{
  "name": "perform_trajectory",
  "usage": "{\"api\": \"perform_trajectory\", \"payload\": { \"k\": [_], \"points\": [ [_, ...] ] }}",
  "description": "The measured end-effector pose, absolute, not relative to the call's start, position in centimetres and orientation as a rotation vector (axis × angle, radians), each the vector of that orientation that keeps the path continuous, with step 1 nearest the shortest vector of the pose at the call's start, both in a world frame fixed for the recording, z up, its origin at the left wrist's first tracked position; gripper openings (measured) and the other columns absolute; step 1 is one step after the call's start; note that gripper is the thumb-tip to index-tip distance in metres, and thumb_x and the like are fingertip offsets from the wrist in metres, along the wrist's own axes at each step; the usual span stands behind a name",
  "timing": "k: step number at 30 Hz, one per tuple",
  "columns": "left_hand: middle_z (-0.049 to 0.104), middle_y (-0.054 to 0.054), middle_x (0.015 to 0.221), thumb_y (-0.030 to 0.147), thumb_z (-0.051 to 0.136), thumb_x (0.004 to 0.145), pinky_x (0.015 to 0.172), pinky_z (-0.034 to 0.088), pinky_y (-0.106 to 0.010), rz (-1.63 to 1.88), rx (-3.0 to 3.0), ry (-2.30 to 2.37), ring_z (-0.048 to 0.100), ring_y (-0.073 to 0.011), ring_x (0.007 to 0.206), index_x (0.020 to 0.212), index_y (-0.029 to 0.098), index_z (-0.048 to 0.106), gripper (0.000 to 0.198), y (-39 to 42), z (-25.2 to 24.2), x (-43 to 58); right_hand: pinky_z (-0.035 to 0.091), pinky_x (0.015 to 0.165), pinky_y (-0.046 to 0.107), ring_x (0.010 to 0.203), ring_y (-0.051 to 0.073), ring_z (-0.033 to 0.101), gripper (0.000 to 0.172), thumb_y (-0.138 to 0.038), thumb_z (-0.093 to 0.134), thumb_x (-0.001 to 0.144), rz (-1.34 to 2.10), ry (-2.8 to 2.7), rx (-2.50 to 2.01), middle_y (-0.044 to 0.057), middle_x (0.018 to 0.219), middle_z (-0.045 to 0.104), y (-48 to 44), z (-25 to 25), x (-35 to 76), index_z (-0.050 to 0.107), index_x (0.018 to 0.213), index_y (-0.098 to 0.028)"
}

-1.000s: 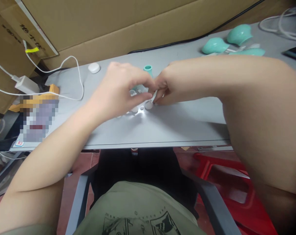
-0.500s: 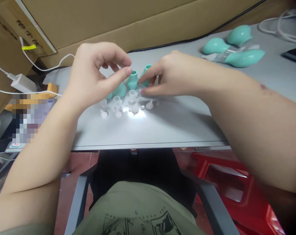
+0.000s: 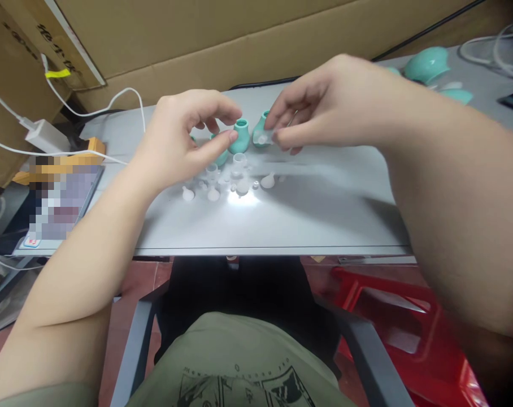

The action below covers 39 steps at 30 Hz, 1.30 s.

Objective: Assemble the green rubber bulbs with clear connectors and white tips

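My right hand [image 3: 296,121] pinches a small clear plastic piece [image 3: 262,138] between thumb and fingers, in front of a teal bulb-shaped part with an open neck [image 3: 260,124]. My left hand [image 3: 201,127] hovers with thumb and forefinger apart, holding nothing. Its fingertips are beside a second teal open-necked part [image 3: 240,140]; more teal parts behind this hand are mostly hidden. In front stand a clear small cup [image 3: 239,160] and another clear cup [image 3: 212,170]. Nearer me lie white round pieces with a tab [image 3: 268,181] and several tiny clear bits.
Larger teal bulbs [image 3: 426,65] lie at the back right, partly behind my right arm. A phone-like screen [image 3: 65,203] rests at the left by a white charger [image 3: 48,137] and cables. A cardboard wall [image 3: 205,45] bounds the back. A red stool [image 3: 392,305] stands below right.
My right hand has lifted and moved right with the clear piece, from beside the clear cup to the right-hand teal part. The whole view has shifted slightly; my left hand keeps its shape.
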<state>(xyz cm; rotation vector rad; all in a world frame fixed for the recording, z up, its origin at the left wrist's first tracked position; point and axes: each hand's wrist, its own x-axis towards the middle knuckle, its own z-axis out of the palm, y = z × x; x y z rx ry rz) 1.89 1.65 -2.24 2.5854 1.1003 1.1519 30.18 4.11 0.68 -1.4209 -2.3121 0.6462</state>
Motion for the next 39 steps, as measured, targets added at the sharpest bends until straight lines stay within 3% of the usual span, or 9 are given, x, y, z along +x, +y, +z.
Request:
{"api": "perform_trajectory", "payload": {
  "k": [4, 7, 11, 14, 18, 22, 30, 35, 39],
  "points": [
    [0.086, -0.010, 0.139, 0.060, 0.078, 0.109, 0.103, 0.071, -0.049, 1.121, 2.518, 1.037, 0.083, -0.0280, 0.107, 0.142, 0.028, 0.084, 0.047, 2.1, -2.6, 1.9, 0.070, 0.102, 0.048, 0.092, 0.027, 0.082, 0.020, -0.025, 0.093, 0.085, 1.057, -2.028, -1.203, 0.005, 0.093, 0.083, 3.8, 1.0, 30.4, 0.083, 0.102, -0.025],
    [0.086, -0.010, 0.139, 0.071, 0.086, 0.102, 0.098, 0.073, -0.049, 1.128, 2.475, 0.937, 0.081, -0.0256, 0.098, 0.147, 0.028, 0.083, 0.062, 2.7, -3.2, 2.1, 0.070, 0.105, 0.042, 0.091, 0.021, 0.081, 0.028, -0.027, 0.097, 0.082, 1.265, -1.920, -1.051, 0.002, 0.090, 0.080, 3.7, 0.4, 29.7, 0.077, 0.100, -0.022],
    [0.089, -0.008, 0.119, 0.063, 0.081, 0.107, 0.099, 0.074, -0.052, 1.091, 2.452, 1.036, 0.082, -0.0282, 0.099, 0.133, 0.026, 0.089, 0.046, 2.6, -3.8, 2.7, 0.071, 0.104, 0.039, 0.099, 0.024, 0.085, 0.042, -0.025, 0.101, 0.072, 1.398, -1.832, -1.052, -0.003, 0.084, 0.077, 3.4, -0.2, 28.2, 0.067, 0.097, -0.024],
    [0.088, -0.006, 0.107, 0.056, 0.079, 0.109, 0.096, 0.074, -0.048, 1.133, 2.429, 1.089, 0.086, -0.0284, 0.099, 0.126, 0.025, 0.090, 0.037, 2.0, -3.7, 3.1, 0.071, 0.104, 0.040, 0.105, 0.027, 0.086, 0.041, -0.026, 0.098, 0.071, 1.418, -1.776, -1.064, -0.001, 0.086, 0.079, 3.1, -0.4, 27.6, 0.064, 0.094, -0.026],
    [0.089, -0.005, 0.106, 0.061, 0.077, 0.111, 0.092, 0.074, -0.045, 1.191, 2.397, 1.203, 0.088, -0.0288, 0.101, 0.121, 0.027, 0.088, 0.037, 1.8, -3.5, 3.3, 0.070, 0.108, 0.046, 0.108, 0.028, 0.083, 0.031, -0.035, 0.098, 0.079, 1.067, -1.872, -1.008, 0.004, 0.107, 0.085, 2.7, -0.6, 27.7, 0.072, 0.094, -0.029],
    [0.091, -0.002, 0.103, 0.060, 0.083, 0.103, 0.084, 0.073, -0.045, 1.260, 2.412, 1.136, 0.083, -0.0252, 0.088, 0.114, 0.028, 0.090, 0.034, 2.0, -3.3, 3.2, 0.069, 0.110, 0.047, 0.116, 0.032, 0.081, 0.022, -0.045, 0.093, 0.088, 0.647, -2.022, -0.983, 0.007, 0.117, 0.085, 2.0, -0.6, 28.0, 0.078, 0.093, -0.030],
    [0.090, -0.002, 0.104, 0.044, 0.081, 0.101, 0.085, 0.071, -0.044, 1.227, 2.549, 1.209, 0.075, -0.0240, 0.088, 0.117, 0.031, 0.090, 0.023, 1.6, -3.0, 3.3, 0.070, 0.110, 0.048, 0.153, 0.040, 0.066, 0.025, -0.057, 0.080, 0.097, 0.538, -2.108, -1.216, 0.006, 0.143, 0.080, 0.8, -0.3, 27.7, 0.082, 0.109, -0.035],
    [0.085, -0.003, 0.104, 0.043, 0.079, 0.102, 0.090, 0.067, -0.046, 1.184, 2.566, 1.208, 0.073, -0.0252, 0.090, 0.115, 0.032, 0.084, 0.019, 1.6, -2.8, 3.3, 0.067, 0.118, 0.053, 0.133, 0.033, 0.075, 0.021, -0.051, 0.069, 0.106, 0.300, -2.215, -1.043, 0.005, 0.146, 0.077, 1.3, -0.6, 27.9, 0.079, 0.102, -0.034],
    [0.086, -0.003, 0.111, 0.046, 0.075, 0.103, 0.098, 0.065, -0.050, 1.103, 2.527, 1.258, 0.075, -0.0285, 0.100, 0.118, 0.033, 0.082, 0.021, 1.3, -2.6, 3.3, 0.066, 0.122, 0.055, 0.143, 0.038, 0.071, 0.027, -0.057, 0.066, 0.107, 0.336, -2.205, -1.161, 0.008, 0.154, 0.075, 1.4, -0.8, 27.8, 0.082, 0.107, -0.035]
  ]
}}
